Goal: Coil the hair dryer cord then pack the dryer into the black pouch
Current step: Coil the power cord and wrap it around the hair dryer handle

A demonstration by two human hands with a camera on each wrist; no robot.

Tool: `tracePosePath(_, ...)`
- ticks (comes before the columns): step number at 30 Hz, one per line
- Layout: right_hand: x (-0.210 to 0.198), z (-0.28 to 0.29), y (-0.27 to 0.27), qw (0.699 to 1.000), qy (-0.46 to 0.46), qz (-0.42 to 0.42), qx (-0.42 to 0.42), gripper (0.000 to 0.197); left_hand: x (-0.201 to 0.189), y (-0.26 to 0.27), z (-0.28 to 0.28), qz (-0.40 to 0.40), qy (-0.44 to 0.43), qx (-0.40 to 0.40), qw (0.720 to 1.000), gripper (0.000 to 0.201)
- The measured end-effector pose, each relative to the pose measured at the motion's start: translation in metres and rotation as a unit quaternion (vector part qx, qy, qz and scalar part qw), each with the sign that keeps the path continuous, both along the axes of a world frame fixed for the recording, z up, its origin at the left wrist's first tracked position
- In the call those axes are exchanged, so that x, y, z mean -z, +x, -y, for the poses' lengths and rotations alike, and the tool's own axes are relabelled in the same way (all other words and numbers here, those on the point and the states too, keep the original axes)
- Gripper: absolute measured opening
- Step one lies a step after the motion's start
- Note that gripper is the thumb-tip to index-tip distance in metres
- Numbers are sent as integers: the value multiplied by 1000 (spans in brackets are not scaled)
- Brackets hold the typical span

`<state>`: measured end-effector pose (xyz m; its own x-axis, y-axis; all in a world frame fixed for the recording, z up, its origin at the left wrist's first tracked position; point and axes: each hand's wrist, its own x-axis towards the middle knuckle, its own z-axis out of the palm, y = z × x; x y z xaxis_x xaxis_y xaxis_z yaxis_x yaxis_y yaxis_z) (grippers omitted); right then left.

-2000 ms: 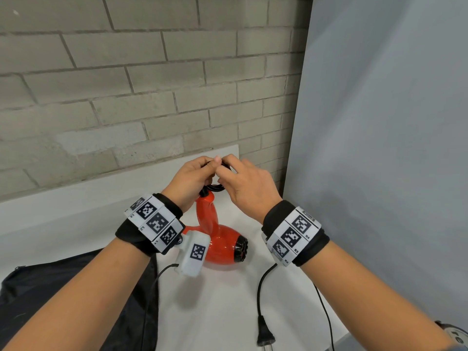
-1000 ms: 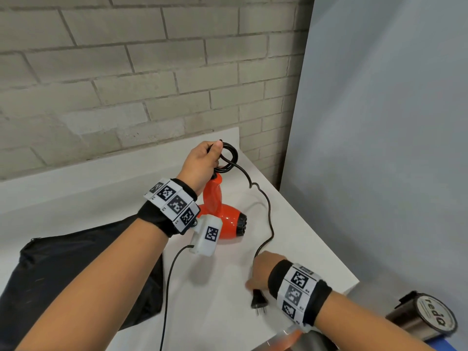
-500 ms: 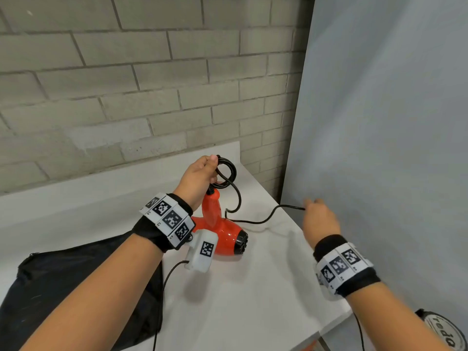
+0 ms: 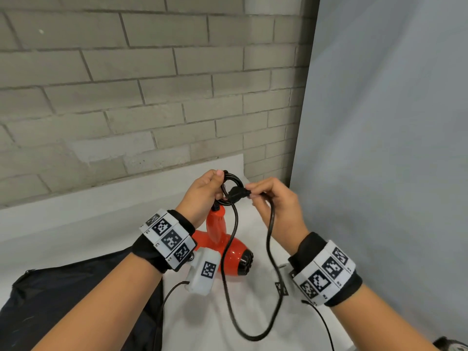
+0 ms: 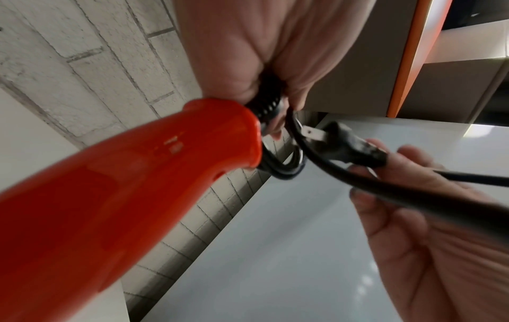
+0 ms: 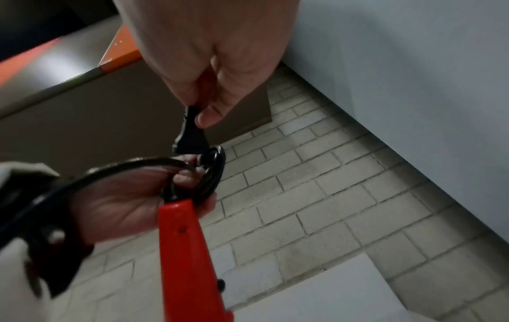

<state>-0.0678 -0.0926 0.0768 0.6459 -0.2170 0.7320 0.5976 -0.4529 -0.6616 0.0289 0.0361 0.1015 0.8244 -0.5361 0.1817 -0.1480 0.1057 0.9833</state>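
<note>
Head: one dryer point(image 4: 222, 247) (two hands)

Glossy red plastic hair dryer point(image 4: 222, 245) — smooth. Matt black rubbery cord point(image 4: 229, 287); pouch point(image 4: 76, 300) of dull black cloth.

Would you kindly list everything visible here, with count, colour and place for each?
hair dryer: one, orange-red, on the table, handle up under the left hand
cord: one, black, small coil at the handle top, slack loop hanging to the table
plug: one, black, at the coil
pouch: one, black, lying flat at the table's left
table: one, white, against the wall
brick wall: one, grey, behind
panel: one, pale grey, right
wrist bands: two, black with white tags
left hand: grip on the coil
right hand: pinches the plug
</note>
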Motion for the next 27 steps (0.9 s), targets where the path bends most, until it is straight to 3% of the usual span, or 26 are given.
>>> tracePosePath(3, 5, -3, 10, 999, -39, 29, 23, 5, 0, 1, 0, 2, 7, 5, 1000, 28)
tracePosePath(8, 7, -4, 15, 974, -208, 42, 81, 7, 2, 9, -2, 15, 1, -1, 1000, 27)
tracePosePath(14, -1, -7, 9, 977, -186, 62, 89, 9, 6, 16, -2, 12, 0, -20, 1000, 27)
tracePosePath(22, -7, -2, 12, 932, -340, 99, 82, 11, 6, 18, 0, 17, 13, -34, 999, 30)
tracePosePath(27, -7, -2, 16, 922, -367, 83, 95, 9, 4, 13, 5, 30, 11, -35, 999, 33)
